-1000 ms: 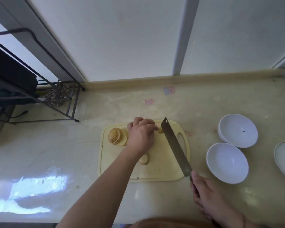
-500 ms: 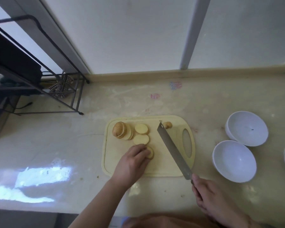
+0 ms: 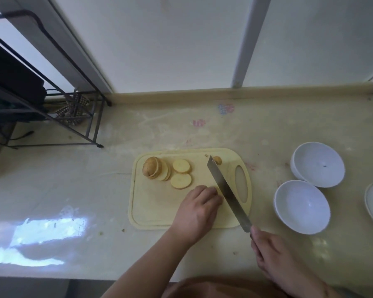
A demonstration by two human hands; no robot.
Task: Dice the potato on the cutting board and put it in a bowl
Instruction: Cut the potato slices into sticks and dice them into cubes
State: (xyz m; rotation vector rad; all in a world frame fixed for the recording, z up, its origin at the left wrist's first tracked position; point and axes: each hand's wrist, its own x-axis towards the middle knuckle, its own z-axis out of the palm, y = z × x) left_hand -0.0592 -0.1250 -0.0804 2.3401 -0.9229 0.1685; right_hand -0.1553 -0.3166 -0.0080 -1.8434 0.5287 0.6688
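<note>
The right hand (image 3: 274, 252) grips the handle of a long steel-bladed knife (image 3: 227, 192). Just left of the blade, the left hand (image 3: 197, 208) curls over a pale potato slice, mostly hidden, on the yellow plastic cutting board (image 3: 151, 214). Beyond its knuckles lie two round slices (image 3: 181, 181) and the leaning sliced potato stack (image 3: 155, 168). Right of the right hand sit two white bowls (image 3: 302, 206).

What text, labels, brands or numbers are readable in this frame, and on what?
None readable.
Counter: two small coloured marks, one blue-pink and one pink; too blurred to tell if they are print or stains.
Knife blade, cutting board, the two white bowls: no lettering visible.
</note>
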